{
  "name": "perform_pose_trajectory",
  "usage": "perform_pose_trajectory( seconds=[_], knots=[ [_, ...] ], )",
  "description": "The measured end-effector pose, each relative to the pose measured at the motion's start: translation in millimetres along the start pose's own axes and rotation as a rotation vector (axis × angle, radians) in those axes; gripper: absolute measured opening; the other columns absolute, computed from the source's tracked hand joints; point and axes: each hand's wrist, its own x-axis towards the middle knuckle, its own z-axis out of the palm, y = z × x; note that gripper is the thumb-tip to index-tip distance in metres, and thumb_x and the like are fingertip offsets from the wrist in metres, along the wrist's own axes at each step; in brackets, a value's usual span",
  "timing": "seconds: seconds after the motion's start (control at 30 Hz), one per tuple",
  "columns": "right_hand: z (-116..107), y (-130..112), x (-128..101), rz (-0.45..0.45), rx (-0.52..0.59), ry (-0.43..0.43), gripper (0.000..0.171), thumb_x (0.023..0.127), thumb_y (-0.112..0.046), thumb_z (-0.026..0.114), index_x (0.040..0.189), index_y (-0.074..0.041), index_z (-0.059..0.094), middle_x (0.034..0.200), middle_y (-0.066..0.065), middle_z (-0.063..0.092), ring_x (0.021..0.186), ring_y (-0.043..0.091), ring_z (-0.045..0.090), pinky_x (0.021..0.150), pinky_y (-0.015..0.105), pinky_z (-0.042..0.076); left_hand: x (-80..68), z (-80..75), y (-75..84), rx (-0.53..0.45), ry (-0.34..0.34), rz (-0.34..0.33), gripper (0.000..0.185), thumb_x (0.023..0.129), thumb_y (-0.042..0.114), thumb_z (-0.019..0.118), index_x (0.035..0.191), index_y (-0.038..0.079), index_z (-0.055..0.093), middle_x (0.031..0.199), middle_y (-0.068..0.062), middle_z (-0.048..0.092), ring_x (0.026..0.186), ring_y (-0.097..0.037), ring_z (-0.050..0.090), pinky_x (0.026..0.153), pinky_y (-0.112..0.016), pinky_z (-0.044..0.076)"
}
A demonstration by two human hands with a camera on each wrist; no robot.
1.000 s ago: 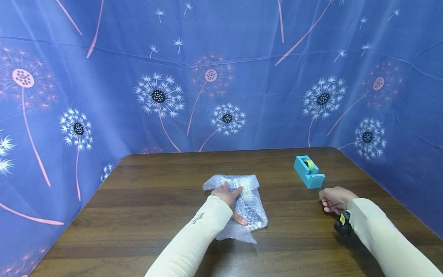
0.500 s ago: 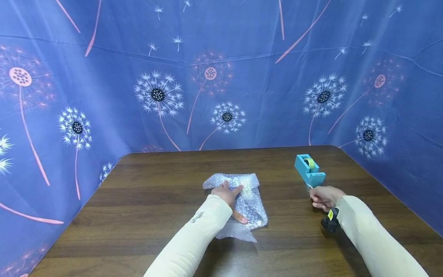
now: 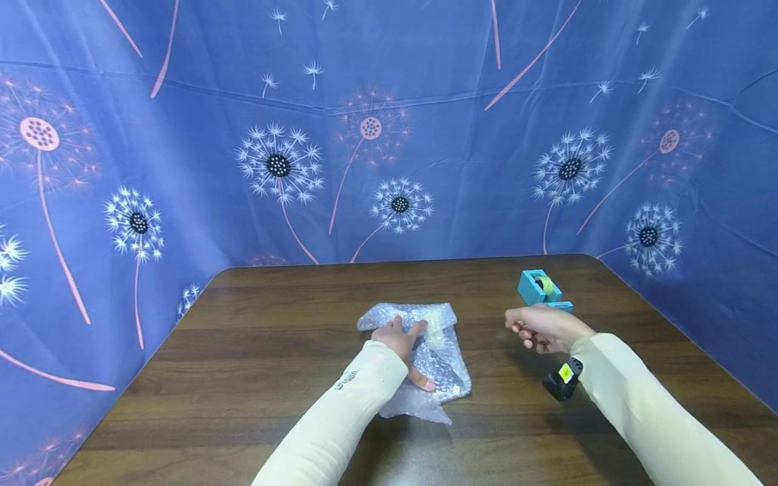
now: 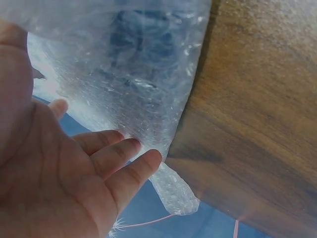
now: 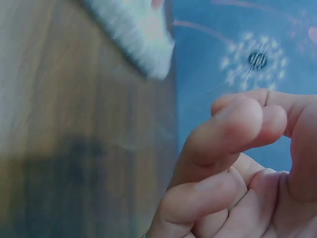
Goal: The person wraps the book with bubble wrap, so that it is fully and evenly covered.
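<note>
The left hand (image 3: pixel 401 341) presses flat on the bubble wrap (image 3: pixel 437 364); right hand (image 3: pixel 541 327), fingers curled with thumb and forefinger pinched, hovers beside the dispenser (image 3: pixel 537 287).

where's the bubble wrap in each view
Head: the bubble wrap lies centre on the wooden table, under the left hand.
Left wrist: it fills the upper left, with the fingers flat against it.
Right wrist: a blurred white patch at top centre, probably the wrap.
Shared landmark: the wooden table.
</note>
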Motion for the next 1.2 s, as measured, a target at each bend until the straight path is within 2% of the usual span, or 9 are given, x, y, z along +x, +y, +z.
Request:
perform_pose_trajectory(
  seconds=[0.17,0.37,0.63,0.77,0.93,1.2],
  knots=[
    [12,-32,-3,-0.054,-0.020,-0.017,0.024,0.090,-0.020,0.054,0.067,-0.018,0.050,0.057,-0.007,0.042,0.055,0.008,0.045,0.052,0.023,0.032,0.8,0.3,0.3,-0.019,-0.017,-0.022,0.122,0.065,0.068,0.085,0.161,0.025,0.023,0.165,-0.014,0.029,0.149,-0.029,0.034,0.105,-0.039,0.048],
    [29,-64,1,-0.097,-0.027,-0.044,0.026,0.091,-0.020,0.053,0.066,-0.017,0.051,0.055,-0.006,0.043,0.053,0.009,0.043,0.051,0.024,0.030,1.5,1.9,0.2,-0.033,0.000,-0.006,0.122,0.065,0.067,0.086,0.158,0.009,0.030,0.164,-0.015,0.031,0.149,-0.029,0.034,0.113,-0.038,0.040],
    [55,-93,17,-0.100,-0.002,-0.061,0.025,0.091,-0.018,0.054,0.067,-0.015,0.052,0.056,-0.005,0.044,0.053,0.008,0.043,0.050,0.022,0.030,-1.9,1.6,-1.6,-0.058,0.020,0.009,0.123,0.066,0.065,0.087,0.157,0.004,0.031,0.163,-0.016,0.032,0.148,-0.029,0.034,0.114,-0.036,0.039],
    [65,-103,24,-0.089,0.014,-0.069,0.023,0.092,-0.017,0.053,0.069,-0.013,0.053,0.057,-0.005,0.043,0.055,0.010,0.043,0.052,0.023,0.030,-3.6,2.0,-2.8,-0.077,0.031,-0.003,0.130,0.065,0.066,0.088,0.158,0.000,0.024,0.162,-0.016,0.033,0.148,-0.027,0.035,0.114,-0.033,0.038],
    [74,-111,34,-0.084,0.041,-0.073,0.021,0.093,-0.017,0.052,0.073,-0.012,0.054,0.060,-0.005,0.042,0.057,0.011,0.043,0.053,0.024,0.030,-3.4,2.1,-3.9,-0.102,0.034,-0.029,0.136,0.063,0.065,0.089,0.160,0.002,0.018,0.160,-0.016,0.037,0.147,-0.026,0.037,0.111,-0.034,0.042],
    [89,-101,48,-0.037,0.085,-0.063,0.019,0.092,-0.017,0.052,0.074,-0.011,0.055,0.060,-0.005,0.041,0.054,0.009,0.039,0.050,0.022,0.027,-2.3,2.4,-4.2,-0.156,0.033,-0.017,0.140,0.063,0.063,0.090,0.162,0.005,0.011,0.162,-0.016,0.034,0.144,-0.028,0.042,0.110,-0.037,0.044]
  ],
)
